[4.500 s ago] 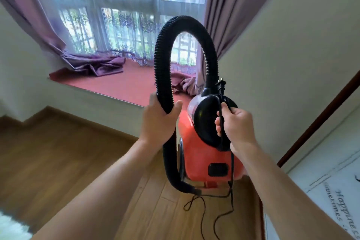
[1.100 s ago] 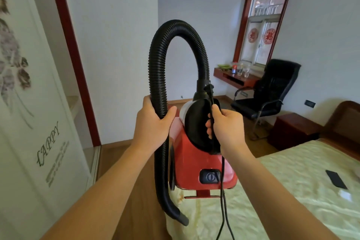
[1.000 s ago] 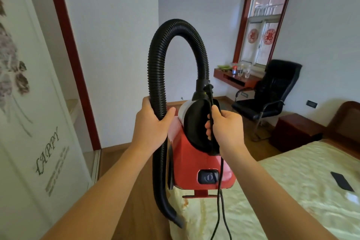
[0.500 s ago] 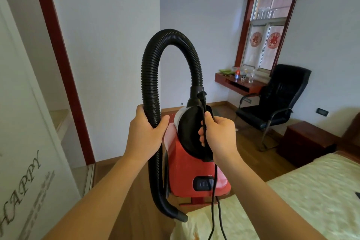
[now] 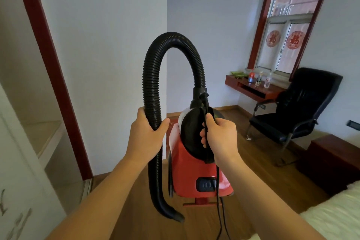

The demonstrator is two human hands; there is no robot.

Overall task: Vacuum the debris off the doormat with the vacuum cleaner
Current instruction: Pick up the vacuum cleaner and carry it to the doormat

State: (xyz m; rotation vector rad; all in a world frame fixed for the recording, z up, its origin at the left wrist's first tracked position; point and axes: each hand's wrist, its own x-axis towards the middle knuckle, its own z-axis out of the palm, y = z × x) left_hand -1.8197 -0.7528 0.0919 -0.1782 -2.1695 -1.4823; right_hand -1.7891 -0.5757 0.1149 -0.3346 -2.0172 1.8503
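Two hands carry the red vacuum cleaner (image 5: 196, 171): left hand (image 5: 147, 136) fingers wrapped around its ribbed black hose (image 5: 152, 87), right hand (image 5: 220, 138) fingers around its handle.

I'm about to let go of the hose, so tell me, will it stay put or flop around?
Probably flop. The hose is ribbed and already bends in a full arch, so it looks flexible. Its free nozzle end hangs loose below the left hand, so it would likely swing against the vacuum.

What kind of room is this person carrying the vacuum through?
Probably a bedroom: a pale quilted bed at lower right, a dark wooden bedside cabinet, and a black leather armchair under the window.
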